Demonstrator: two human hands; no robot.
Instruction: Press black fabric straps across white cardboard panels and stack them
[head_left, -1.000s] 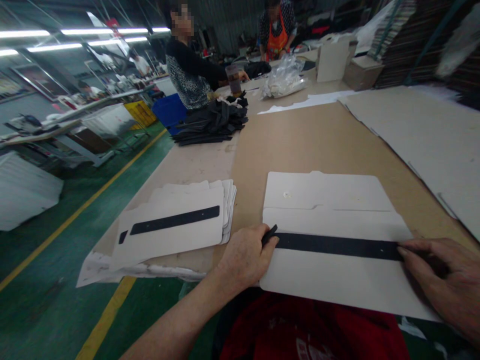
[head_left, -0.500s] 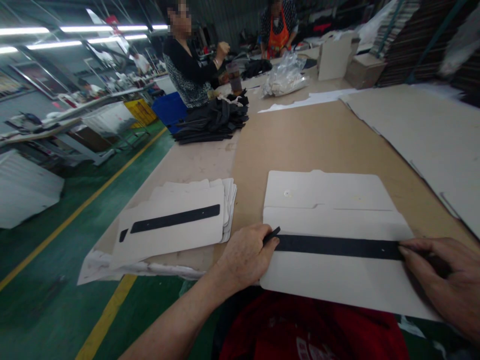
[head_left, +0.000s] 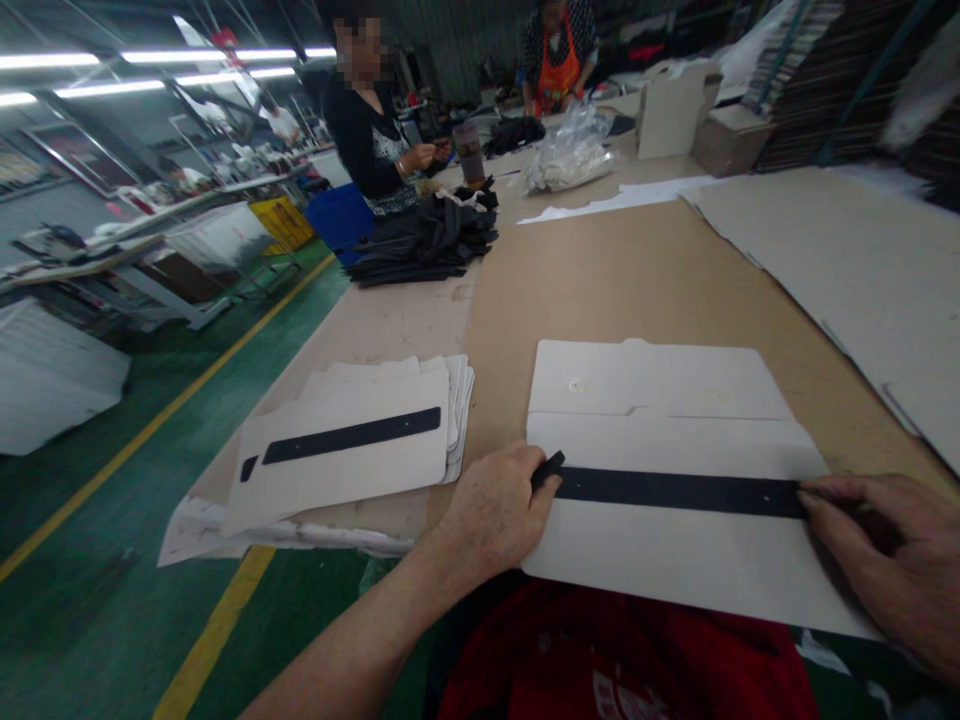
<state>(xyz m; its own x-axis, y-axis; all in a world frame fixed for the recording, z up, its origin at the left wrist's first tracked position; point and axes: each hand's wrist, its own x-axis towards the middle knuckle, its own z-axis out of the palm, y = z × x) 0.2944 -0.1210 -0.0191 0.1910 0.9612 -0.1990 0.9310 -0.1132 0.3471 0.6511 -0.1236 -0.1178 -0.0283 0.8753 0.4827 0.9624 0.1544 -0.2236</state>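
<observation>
A long black strip lies across a pale cardboard panel at the table's near edge. My left hand pinches the strip's left end, where a short black tip sticks up past the fingers. At the other end, my right hand has thumb and fingers closed on the strip. Small holes show near both ends of it. Beyond the strip, another flat pale panel with a small tab continues the board. Left of my hands rests a stack of pale panels, the top one bearing a black strip.
Brown board covers the table. A pile of black fabric pieces and a clear plastic bag lie farther back. Large pale sheets are at the right. A person sits across the left side; another wears an orange apron.
My hands stay on the strip, with only a slight shift of the left fingers. The seated person's hands have come down and now hold a small object.
</observation>
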